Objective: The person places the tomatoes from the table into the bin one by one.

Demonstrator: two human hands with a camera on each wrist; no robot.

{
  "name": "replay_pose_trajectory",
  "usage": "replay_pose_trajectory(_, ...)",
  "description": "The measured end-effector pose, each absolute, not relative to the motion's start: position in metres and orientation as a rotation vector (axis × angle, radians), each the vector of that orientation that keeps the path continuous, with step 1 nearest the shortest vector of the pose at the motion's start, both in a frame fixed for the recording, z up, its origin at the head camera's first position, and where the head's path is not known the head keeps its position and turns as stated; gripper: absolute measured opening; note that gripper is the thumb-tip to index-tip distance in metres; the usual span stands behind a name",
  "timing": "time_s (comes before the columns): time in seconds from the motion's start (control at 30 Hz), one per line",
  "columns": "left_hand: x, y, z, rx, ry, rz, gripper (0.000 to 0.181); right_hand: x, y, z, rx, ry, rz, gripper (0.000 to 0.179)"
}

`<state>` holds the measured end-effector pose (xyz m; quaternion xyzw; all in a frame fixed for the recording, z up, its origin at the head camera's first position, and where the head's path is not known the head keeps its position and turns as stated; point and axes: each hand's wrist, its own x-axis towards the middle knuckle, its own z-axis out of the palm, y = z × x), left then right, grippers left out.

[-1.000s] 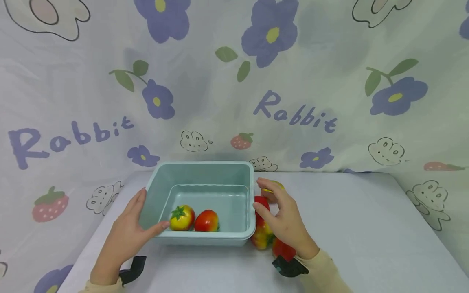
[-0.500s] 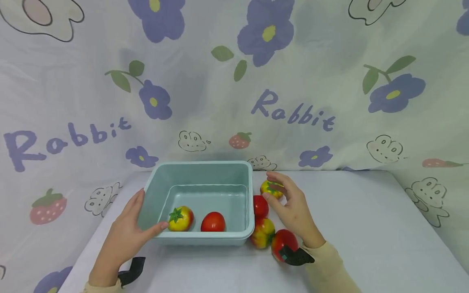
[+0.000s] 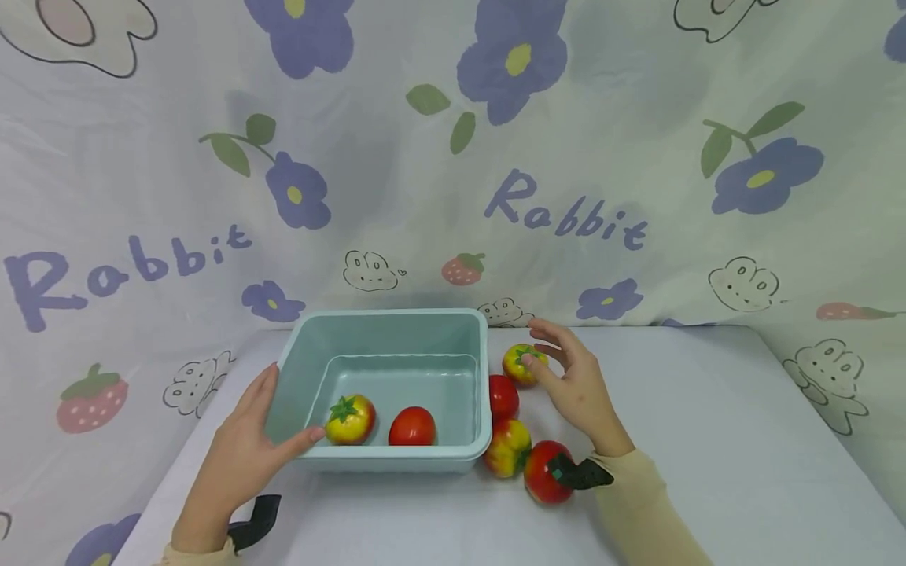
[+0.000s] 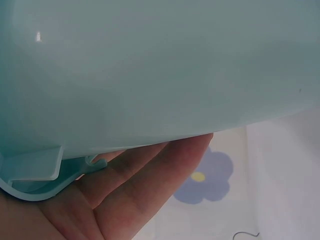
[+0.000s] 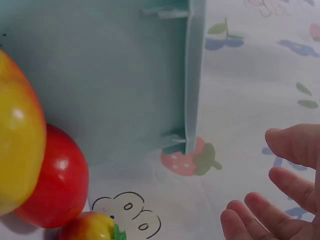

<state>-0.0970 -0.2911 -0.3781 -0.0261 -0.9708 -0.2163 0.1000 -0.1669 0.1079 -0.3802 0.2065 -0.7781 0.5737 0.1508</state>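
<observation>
A pale blue-green plastic bin (image 3: 396, 452) stands on the table. My left hand (image 3: 241, 440) holds its front left corner, thumb at the front rim and fingers along the outer left wall; in the left wrist view those fingers (image 4: 150, 195) lie against the wall below the rim. Inside the bin are a yellow-red tomato-like fruit (image 3: 351, 419) with a green leafy top and a smooth red fruit (image 3: 412, 427). My right hand (image 3: 576, 385), fingers loosely spread, hovers by another leafy-topped yellow-red fruit (image 3: 522, 364) right of the bin. Whether the thumb touches it is unclear.
Along the bin's right side lie a red fruit (image 3: 503, 397), a yellow-red fruit (image 3: 507, 450) and a larger red fruit (image 3: 550, 473), partly covered by the black wrist strap (image 3: 583, 473). A printed cloth (image 3: 396, 196) hangs behind the white table (image 3: 708, 440).
My right hand has moved away from the bin's right rim, back and to the right, uncovering the fruits there. The red fruit in the bin has rolled slightly right. My left hand stays put.
</observation>
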Motion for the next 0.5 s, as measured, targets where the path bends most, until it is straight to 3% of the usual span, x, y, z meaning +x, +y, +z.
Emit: replay_pose_trajectory(0.5,-0.098,-0.289,-0.377,-0.056,-2.878,-0.631,0.105,-0.195,0.127,-0.402,0.502,-2.248,1.826,0.043)
